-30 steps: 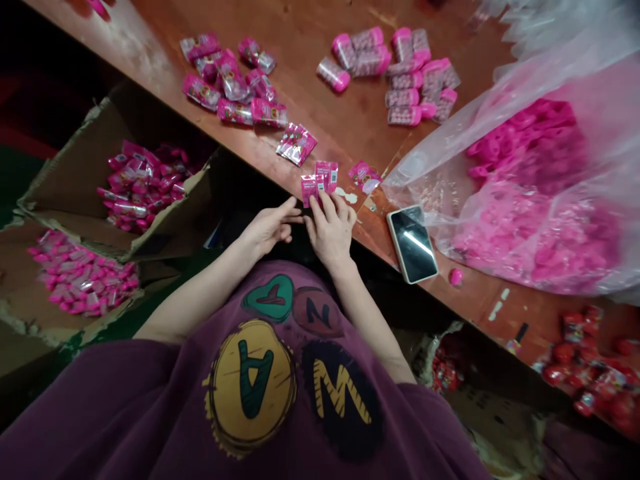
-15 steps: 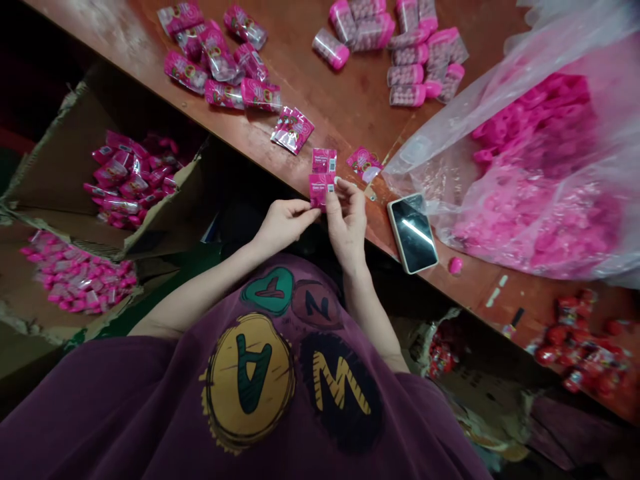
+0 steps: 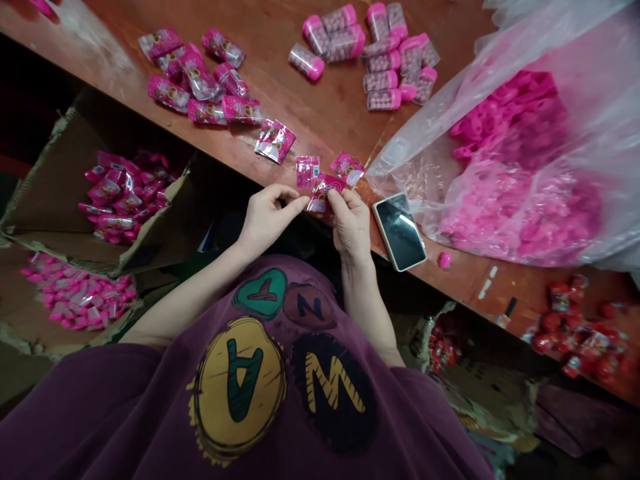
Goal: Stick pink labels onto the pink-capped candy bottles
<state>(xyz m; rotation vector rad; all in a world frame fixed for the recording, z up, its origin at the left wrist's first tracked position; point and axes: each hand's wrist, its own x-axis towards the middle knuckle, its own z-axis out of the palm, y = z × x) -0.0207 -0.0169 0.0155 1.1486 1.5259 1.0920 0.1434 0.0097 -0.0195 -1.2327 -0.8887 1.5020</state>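
Between my two hands, just over the near edge of the table, is a small pink printed sleeve (image 3: pixel 324 189). My right hand (image 3: pixel 351 217) pinches its right side between thumb and fingers. The fingertips of my left hand (image 3: pixel 274 213) are closed at its lower left corner. Another pink sleeve (image 3: pixel 305 171) lies flat just beyond it, and a further one (image 3: pixel 347 167) rests to the right. To the left is a small stack of the same sleeves (image 3: pixel 275 141). Farther left lie several sleeved jars (image 3: pixel 200 83).
Clear jars with pink lids (image 3: pixel 345 41) lie at the back. A plastic bag of pink parts (image 3: pixel 525 180) covers the right side, beside a phone (image 3: pixel 400 231). Red items (image 3: pixel 583 333) sit far right. Below left, a cardboard box (image 3: pixel 45 207) holds pink packets (image 3: pixel 120 193).
The sleeve in my hands has turned over and tilted, now showing its picture side instead of the barcode side. The whole view has shifted slightly, moving the table's things leftward.
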